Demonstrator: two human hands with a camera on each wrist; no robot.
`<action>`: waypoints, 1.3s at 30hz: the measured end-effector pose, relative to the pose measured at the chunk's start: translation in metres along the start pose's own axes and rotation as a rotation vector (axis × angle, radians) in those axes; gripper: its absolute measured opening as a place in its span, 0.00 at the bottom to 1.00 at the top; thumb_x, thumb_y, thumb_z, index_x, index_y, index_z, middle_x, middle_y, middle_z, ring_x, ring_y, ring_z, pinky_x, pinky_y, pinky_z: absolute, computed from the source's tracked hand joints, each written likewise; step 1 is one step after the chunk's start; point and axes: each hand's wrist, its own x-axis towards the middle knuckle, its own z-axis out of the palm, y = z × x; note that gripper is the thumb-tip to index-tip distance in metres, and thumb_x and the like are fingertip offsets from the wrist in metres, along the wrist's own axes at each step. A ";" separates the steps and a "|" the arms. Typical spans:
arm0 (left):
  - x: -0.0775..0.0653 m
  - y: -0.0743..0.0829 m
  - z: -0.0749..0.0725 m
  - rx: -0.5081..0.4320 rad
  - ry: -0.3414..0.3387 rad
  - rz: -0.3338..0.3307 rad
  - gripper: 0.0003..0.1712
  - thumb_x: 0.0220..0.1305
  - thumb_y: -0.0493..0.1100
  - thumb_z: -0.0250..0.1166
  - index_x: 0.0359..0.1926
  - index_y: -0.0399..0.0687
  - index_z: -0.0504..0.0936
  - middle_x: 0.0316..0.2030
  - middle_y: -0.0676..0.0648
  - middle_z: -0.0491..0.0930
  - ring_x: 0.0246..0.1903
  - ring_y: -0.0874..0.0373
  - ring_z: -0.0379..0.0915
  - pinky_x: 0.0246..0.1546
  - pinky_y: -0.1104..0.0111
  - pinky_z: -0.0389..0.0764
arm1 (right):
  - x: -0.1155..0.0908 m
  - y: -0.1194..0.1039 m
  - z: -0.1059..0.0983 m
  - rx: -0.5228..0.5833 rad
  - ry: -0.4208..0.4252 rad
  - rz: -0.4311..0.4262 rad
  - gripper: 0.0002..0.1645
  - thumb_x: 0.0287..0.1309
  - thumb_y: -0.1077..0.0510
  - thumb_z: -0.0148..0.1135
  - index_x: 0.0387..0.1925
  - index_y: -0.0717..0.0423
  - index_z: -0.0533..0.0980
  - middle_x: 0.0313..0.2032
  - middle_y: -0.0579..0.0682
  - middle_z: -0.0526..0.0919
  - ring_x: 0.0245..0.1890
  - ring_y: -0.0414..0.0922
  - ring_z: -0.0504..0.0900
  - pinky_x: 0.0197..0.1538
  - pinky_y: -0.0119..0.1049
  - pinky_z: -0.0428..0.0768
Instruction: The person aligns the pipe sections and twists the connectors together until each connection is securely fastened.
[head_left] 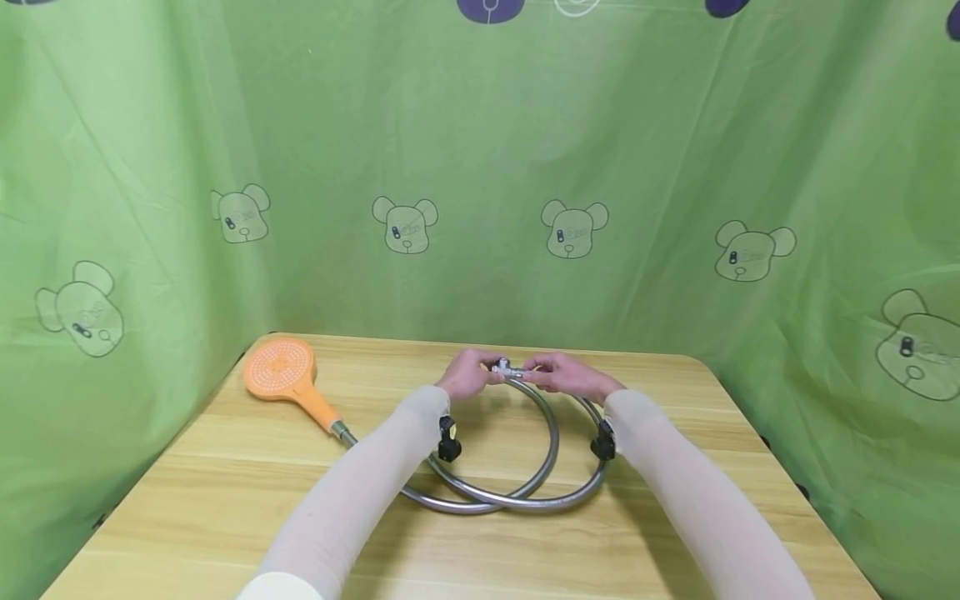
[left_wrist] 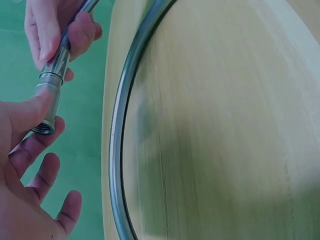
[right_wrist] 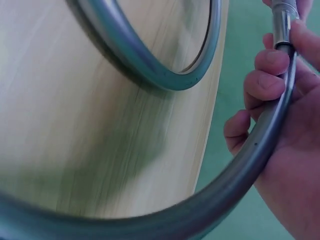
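Observation:
My left hand [head_left: 465,375] pinches a short chrome connector [left_wrist: 50,97] between thumb and index finger, its other fingers spread loosely. The connector's open end, with thread visible inside, points away from the hose. My right hand [head_left: 567,375] grips the metal end piece of a grey shower hose [head_left: 555,442], fingers wrapped around it and the tube just behind. In the left wrist view, connector and hose end meet in one line. Both hands are raised over the back part of the table. An orange shower head [head_left: 279,368] lies at the hose's other end.
The hose loops and crosses itself on the wooden table [head_left: 225,508] between my forearms. Green curtains [head_left: 480,167] with bear outlines surround the table at the back and sides. Small black wrist cameras [head_left: 448,440] sit under both wrists.

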 end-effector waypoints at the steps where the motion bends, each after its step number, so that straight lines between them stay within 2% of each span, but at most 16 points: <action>1: 0.000 0.000 0.000 -0.015 -0.001 -0.007 0.24 0.62 0.39 0.70 0.60 0.50 0.82 0.54 0.46 0.84 0.58 0.49 0.75 0.64 0.53 0.73 | 0.000 0.000 0.001 -0.004 0.011 -0.007 0.19 0.67 0.43 0.62 0.51 0.50 0.79 0.38 0.58 0.79 0.33 0.44 0.71 0.39 0.39 0.73; 4: 0.001 -0.001 -0.001 -0.043 -0.001 -0.026 0.24 0.62 0.39 0.71 0.60 0.50 0.82 0.55 0.45 0.84 0.59 0.48 0.74 0.64 0.52 0.72 | 0.001 0.000 0.003 -0.005 0.043 -0.029 0.16 0.65 0.45 0.66 0.49 0.47 0.79 0.36 0.61 0.81 0.30 0.44 0.70 0.34 0.35 0.69; 8: 0.002 -0.001 0.000 -0.061 0.004 -0.038 0.24 0.61 0.39 0.71 0.60 0.50 0.83 0.57 0.45 0.83 0.61 0.48 0.74 0.65 0.52 0.72 | 0.002 0.002 0.005 0.002 0.068 -0.055 0.10 0.65 0.49 0.66 0.45 0.46 0.78 0.29 0.55 0.79 0.26 0.43 0.66 0.30 0.34 0.66; 11: 0.002 -0.001 0.001 -0.046 0.013 -0.041 0.24 0.61 0.39 0.71 0.60 0.51 0.83 0.57 0.46 0.83 0.61 0.48 0.74 0.65 0.52 0.73 | 0.002 0.002 0.004 0.003 0.060 -0.061 0.08 0.67 0.50 0.64 0.44 0.46 0.78 0.27 0.49 0.76 0.26 0.43 0.66 0.30 0.34 0.66; 15: 0.001 0.000 0.003 -0.008 0.032 -0.045 0.24 0.61 0.40 0.71 0.60 0.53 0.83 0.57 0.47 0.83 0.61 0.48 0.74 0.65 0.52 0.72 | 0.002 0.001 0.004 0.004 0.040 -0.058 0.09 0.69 0.49 0.62 0.44 0.47 0.79 0.29 0.52 0.76 0.27 0.44 0.67 0.31 0.34 0.67; 20: 0.000 0.002 0.003 0.012 0.044 -0.058 0.24 0.61 0.40 0.71 0.59 0.55 0.83 0.57 0.48 0.83 0.61 0.48 0.74 0.65 0.51 0.71 | 0.003 0.002 0.003 0.016 0.023 -0.049 0.13 0.70 0.48 0.60 0.48 0.51 0.79 0.41 0.62 0.81 0.38 0.52 0.75 0.38 0.35 0.72; 23: 0.001 0.002 0.004 0.036 0.051 -0.059 0.24 0.61 0.41 0.72 0.59 0.56 0.84 0.57 0.49 0.83 0.60 0.49 0.74 0.63 0.51 0.71 | 0.004 0.004 0.003 0.026 0.014 -0.037 0.15 0.70 0.48 0.60 0.50 0.52 0.79 0.47 0.63 0.81 0.46 0.58 0.77 0.45 0.38 0.76; 25: 0.001 0.002 0.004 0.057 0.056 -0.054 0.24 0.60 0.41 0.72 0.59 0.56 0.84 0.56 0.49 0.84 0.59 0.49 0.74 0.63 0.51 0.71 | 0.004 0.005 0.003 0.037 0.008 -0.028 0.16 0.71 0.48 0.59 0.51 0.53 0.79 0.47 0.63 0.81 0.48 0.60 0.77 0.47 0.39 0.77; 28: 0.003 0.002 0.005 0.089 0.067 -0.039 0.24 0.60 0.41 0.73 0.59 0.55 0.84 0.56 0.50 0.84 0.59 0.49 0.74 0.63 0.51 0.71 | 0.004 0.005 0.002 0.038 -0.002 -0.028 0.17 0.71 0.47 0.58 0.51 0.55 0.78 0.45 0.63 0.80 0.46 0.59 0.76 0.49 0.42 0.78; 35: 0.007 0.002 0.007 0.129 0.078 -0.004 0.25 0.59 0.41 0.74 0.58 0.55 0.84 0.55 0.51 0.85 0.61 0.48 0.74 0.65 0.50 0.67 | 0.003 0.007 0.000 0.041 0.001 -0.006 0.16 0.71 0.46 0.59 0.50 0.51 0.79 0.37 0.54 0.77 0.37 0.47 0.74 0.52 0.52 0.79; 39: 0.006 0.003 0.007 0.153 0.071 0.006 0.25 0.59 0.42 0.73 0.59 0.55 0.84 0.55 0.51 0.85 0.61 0.49 0.74 0.66 0.49 0.65 | 0.002 0.006 -0.001 0.057 -0.006 -0.002 0.16 0.71 0.47 0.58 0.50 0.53 0.79 0.38 0.56 0.77 0.37 0.47 0.74 0.54 0.55 0.79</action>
